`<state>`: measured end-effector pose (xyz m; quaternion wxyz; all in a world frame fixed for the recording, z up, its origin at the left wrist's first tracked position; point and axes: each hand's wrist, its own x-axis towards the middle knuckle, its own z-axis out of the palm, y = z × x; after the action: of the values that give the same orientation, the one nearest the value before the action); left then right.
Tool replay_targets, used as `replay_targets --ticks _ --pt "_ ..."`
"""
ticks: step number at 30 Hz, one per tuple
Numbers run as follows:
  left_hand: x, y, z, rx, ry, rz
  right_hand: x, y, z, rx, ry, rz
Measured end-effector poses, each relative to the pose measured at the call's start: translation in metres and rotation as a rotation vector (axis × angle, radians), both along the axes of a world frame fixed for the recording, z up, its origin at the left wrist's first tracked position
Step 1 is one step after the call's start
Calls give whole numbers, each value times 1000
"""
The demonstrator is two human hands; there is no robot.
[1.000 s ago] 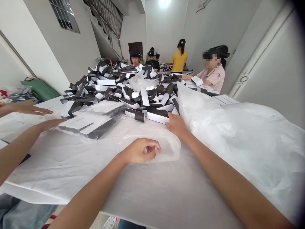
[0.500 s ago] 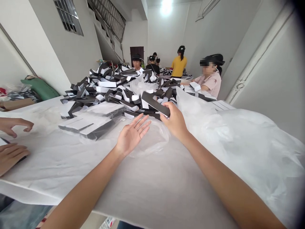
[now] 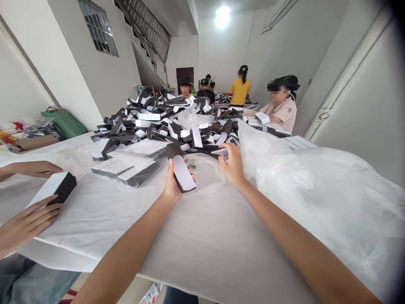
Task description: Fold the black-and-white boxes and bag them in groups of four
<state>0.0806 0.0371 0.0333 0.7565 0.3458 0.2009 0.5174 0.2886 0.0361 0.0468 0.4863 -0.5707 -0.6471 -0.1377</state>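
Observation:
My left hand [image 3: 172, 185] is closed around a folded black-and-white card piece [image 3: 184, 172], thumb on the near side and fingertips showing at its right edge. The piece is held tilted above the white-covered table [image 3: 202, 240]. To the right, my right hand [image 3: 233, 164] is bent with thumb and forefinger apart, close to the front edge of a large pile of similar card pieces [image 3: 148, 116]. Nothing shows gripped in it, though its fingertips lie close to a pale piece. A clear plastic bag [image 3: 210, 171] lies flat between my hands.
Plastic-wrapped flat card stacks [image 3: 126, 164] lie left of my left hand. A large translucent plastic bag [image 3: 316, 190] covers the right side. At far left, another person's hands [image 3: 34, 219] hold a black-and-white box [image 3: 52, 190]. A person in pink [image 3: 284, 109] sits across on the right.
The card piece that was in my right hand is now in my left hand, which was open and palm up. My right hand's fingers have parted. The neighbour's box has come into fuller view.

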Motion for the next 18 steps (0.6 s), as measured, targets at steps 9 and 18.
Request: replay_targets --ticks 9,18 --pt "-1 -4 1 -10 10 -164 16 57 -42 -479 -138 -219" --pt "1 0 1 -55 18 -91 23 37 22 -266 -80 -166"
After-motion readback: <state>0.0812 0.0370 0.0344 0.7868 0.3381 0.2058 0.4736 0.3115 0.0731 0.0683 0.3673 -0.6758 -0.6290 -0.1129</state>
